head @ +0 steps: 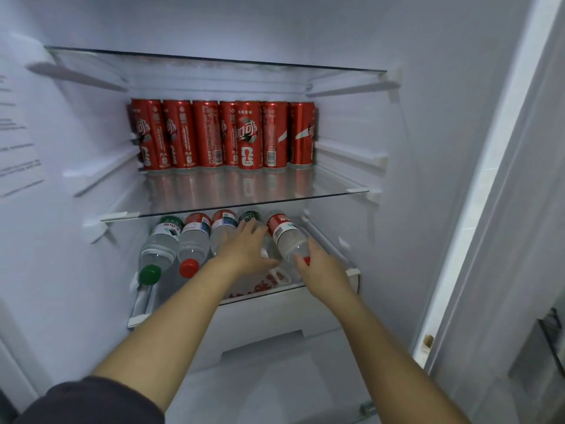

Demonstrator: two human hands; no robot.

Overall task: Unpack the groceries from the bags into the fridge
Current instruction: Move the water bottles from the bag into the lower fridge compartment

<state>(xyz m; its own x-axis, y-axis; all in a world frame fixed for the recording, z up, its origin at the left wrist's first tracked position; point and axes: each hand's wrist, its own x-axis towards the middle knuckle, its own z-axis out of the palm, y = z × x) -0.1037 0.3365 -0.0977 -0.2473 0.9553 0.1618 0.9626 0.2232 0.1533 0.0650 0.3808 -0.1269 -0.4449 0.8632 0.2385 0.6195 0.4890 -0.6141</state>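
Forward, left hand [248,249] rests on bottles [195,237]; right hand [321,266] seemingly grips bottle [286,235].

Home kitchen — open fridge [428,148], cola cans [223,134], water bottles [195,237]

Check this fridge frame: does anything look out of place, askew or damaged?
One red can stands forward of the other cans. The rightmost bottle lies skewed against its neighbours, but the right hand grips it at the cap end. A brown chipped spot marks the fridge frame.
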